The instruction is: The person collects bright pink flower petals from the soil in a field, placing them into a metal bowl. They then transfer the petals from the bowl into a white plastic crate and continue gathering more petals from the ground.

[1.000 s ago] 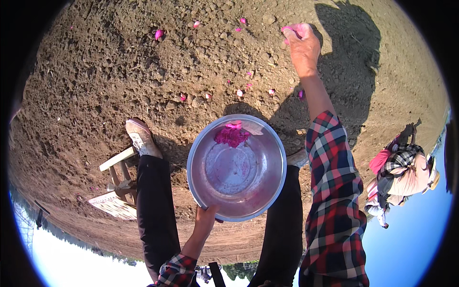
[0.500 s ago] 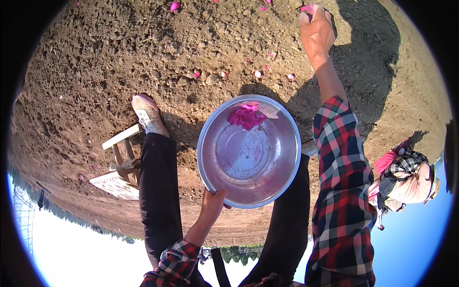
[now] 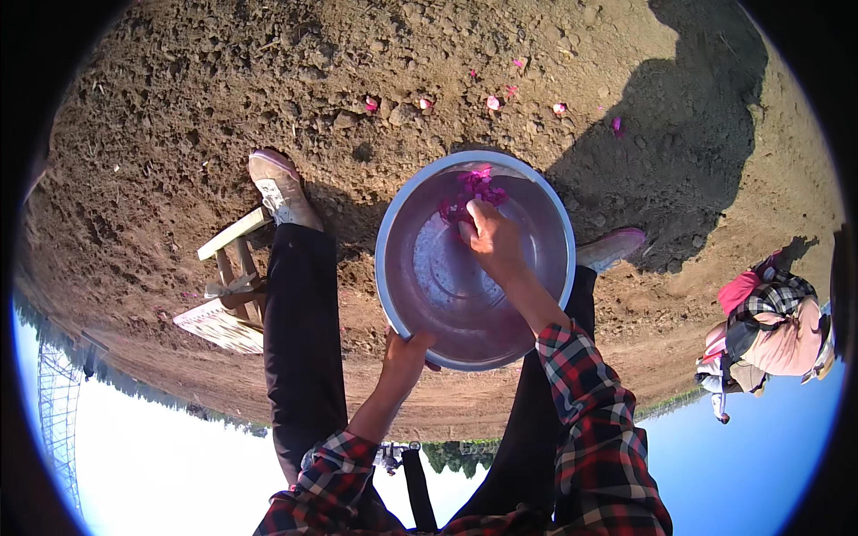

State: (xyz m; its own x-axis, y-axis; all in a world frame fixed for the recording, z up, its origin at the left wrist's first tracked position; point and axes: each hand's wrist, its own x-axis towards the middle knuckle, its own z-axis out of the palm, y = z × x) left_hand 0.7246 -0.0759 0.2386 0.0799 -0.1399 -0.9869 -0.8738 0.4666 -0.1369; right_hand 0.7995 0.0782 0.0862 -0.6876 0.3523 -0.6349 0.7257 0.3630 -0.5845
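— Risk of tipping, where do you see it?

— I hold the round shiny metal bowl only at its near rim, with my left hand clamped there, thumb over the edge. One hand on one side is a weak hold, I think; if my right hand presses down inside, the far rim can drop and the heap of pink petals can slide out.

— And the right hand, what is it doing?

— It is inside the bowl, its fingers curled together at the edge of the heap, on the far side of the bowl. Whether they pinch some petals, I cannot tell. Loose ones could also blow away, since the bowl is shallow.

— Room around you?

— In front, the dry brown clod soil is open, with scattered pink petals on the ground just beyond the bowl. The bowl sits between my legs. At my left, just beside my light worn shoe, stands a small pale wooden stool, so there I must move with care. At my right, well apart, another person in a checked shirt bends low.
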